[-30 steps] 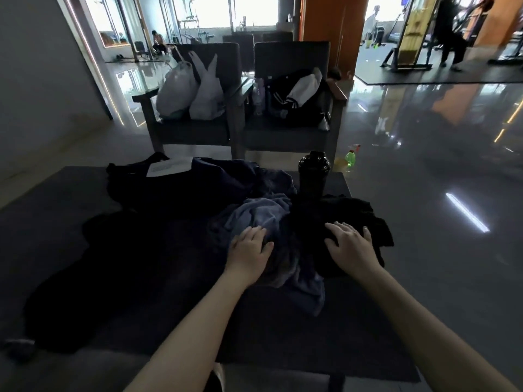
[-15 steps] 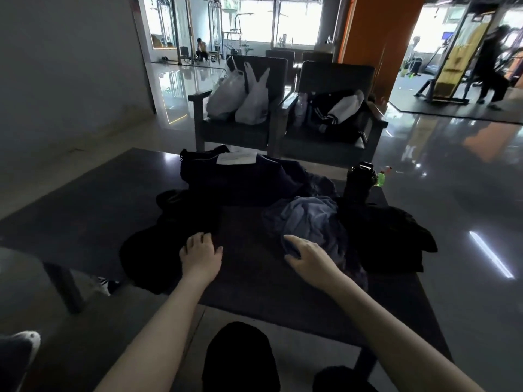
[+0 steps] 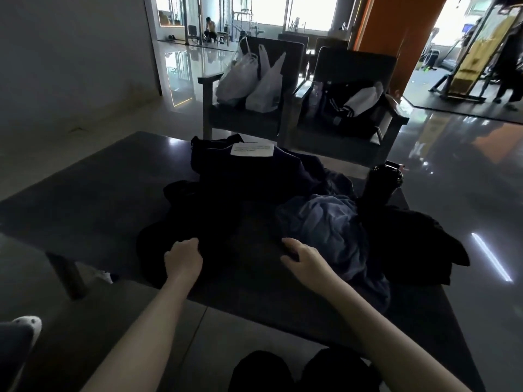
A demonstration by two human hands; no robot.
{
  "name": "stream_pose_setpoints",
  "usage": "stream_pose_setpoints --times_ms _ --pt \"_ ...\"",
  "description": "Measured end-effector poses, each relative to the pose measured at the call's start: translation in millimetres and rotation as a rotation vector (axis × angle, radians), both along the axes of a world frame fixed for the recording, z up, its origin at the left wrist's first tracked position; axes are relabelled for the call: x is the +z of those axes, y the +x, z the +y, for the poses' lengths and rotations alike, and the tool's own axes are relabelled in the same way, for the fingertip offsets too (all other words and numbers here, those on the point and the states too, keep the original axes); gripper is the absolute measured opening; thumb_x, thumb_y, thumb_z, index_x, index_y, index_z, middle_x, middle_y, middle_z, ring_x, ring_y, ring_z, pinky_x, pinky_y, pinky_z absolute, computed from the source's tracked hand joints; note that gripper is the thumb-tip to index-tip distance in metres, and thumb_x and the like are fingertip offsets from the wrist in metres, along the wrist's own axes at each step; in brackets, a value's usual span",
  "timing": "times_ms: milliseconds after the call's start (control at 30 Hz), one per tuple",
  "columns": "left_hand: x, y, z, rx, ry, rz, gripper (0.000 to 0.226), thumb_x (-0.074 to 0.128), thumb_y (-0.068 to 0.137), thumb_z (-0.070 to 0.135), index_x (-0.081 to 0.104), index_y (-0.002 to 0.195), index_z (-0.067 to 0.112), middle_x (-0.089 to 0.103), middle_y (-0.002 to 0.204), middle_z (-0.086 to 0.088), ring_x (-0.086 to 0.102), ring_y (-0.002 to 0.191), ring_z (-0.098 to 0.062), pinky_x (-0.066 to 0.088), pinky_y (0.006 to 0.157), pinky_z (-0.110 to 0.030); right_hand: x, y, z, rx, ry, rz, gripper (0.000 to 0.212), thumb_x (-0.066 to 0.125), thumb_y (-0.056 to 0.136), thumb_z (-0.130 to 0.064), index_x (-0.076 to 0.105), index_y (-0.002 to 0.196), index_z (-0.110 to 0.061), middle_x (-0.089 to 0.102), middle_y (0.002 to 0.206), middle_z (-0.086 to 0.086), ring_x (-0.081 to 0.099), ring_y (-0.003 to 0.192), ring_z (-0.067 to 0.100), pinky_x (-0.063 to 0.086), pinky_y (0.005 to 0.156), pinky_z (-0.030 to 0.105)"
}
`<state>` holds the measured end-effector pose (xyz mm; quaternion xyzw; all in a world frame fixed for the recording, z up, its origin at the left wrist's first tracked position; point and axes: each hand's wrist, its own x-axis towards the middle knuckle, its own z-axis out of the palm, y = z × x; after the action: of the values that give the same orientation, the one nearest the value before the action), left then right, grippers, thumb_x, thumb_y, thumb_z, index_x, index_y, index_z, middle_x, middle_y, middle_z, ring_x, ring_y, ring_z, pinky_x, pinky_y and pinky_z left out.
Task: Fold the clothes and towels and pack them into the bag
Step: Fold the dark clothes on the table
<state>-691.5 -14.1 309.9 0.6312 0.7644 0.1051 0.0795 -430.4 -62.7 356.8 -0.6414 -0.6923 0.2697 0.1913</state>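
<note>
On the dark worktop point(image 3: 85, 193), the left hand point(image 3: 183, 257) pinches black cloth point(image 3: 215, 236), right hand point(image 3: 304, 257) half-curled and empty; tugging could topple the far black bottle point(image 3: 380, 185).

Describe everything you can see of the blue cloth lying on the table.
The blue cloth is a soft, dusty-blue fabric, maybe a towel, lying crumpled and unfolded on the dark table, right of centre. Deep wrinkles run across it, and one end trails toward the table's near edge. Dark clothes press against its right and far sides, and a black bottle stands just behind it. The right hand rests at its left edge with fingers curled; whether they pinch the cloth is unclear.
</note>
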Motion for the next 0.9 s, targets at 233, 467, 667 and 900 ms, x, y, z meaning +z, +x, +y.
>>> stream_pose_setpoints --times_ms 233,467,667,900 --pt "8.9 65.7 -15.7 -0.368 -0.15 -0.338 0.039 0.04 0.098 0.046 0.066 0.101 0.017 0.067 0.102 -0.002 0.061 0.098 -0.021 0.044 0.092 -0.035 -5.7 -3.4 0.8 -0.029 -0.013 0.085 0.048 0.049 0.097 -0.03 0.041 0.142 -0.016 0.051 0.139 0.006 0.048 0.126 0.018 0.038 0.106 0.033" --pt "11.9 39.8 -1.3 0.027 -0.084 -0.162 0.057 0.051 0.093 0.044 0.036 0.14 0.014 0.041 0.142 -0.011 0.036 0.131 -0.031 0.033 0.102 -0.047 -14.2 -8.4 -1.3 -0.01 -0.035 0.112 0.048 0.05 0.097 -0.03 0.041 0.142 -0.018 0.053 0.136 0.005 0.05 0.123 0.019 0.041 0.103 0.035" --pt "0.4 24.2 -2.4 0.001 -0.313 -0.331 0.032 0.053 0.091 0.039 0.057 0.103 0.01 0.062 0.113 -0.011 0.059 0.104 -0.029 0.046 0.093 -0.038 -23.3 -19.0 -0.6 0.044 -0.03 -0.003 0.049 0.049 0.096 -0.035 0.04 0.143 -0.022 0.038 0.148 0.001 0.038 0.134 0.019 0.034 0.109 0.034" --pt "26.3 32.4 -5.4 0.022 -0.347 -1.065 0.022 0.066 0.088 0.017 0.063 0.109 0.01 0.067 0.101 -0.006 0.064 0.091 -0.018 0.051 0.074 -0.026 -12.9 -32.4 -9.9 0.185 -0.072 -0.217 0.085 0.057 0.079 -0.066 0.022 0.148 -0.035 0.005 0.16 -0.003 0.011 0.145 0.024 0.016 0.116 0.046"
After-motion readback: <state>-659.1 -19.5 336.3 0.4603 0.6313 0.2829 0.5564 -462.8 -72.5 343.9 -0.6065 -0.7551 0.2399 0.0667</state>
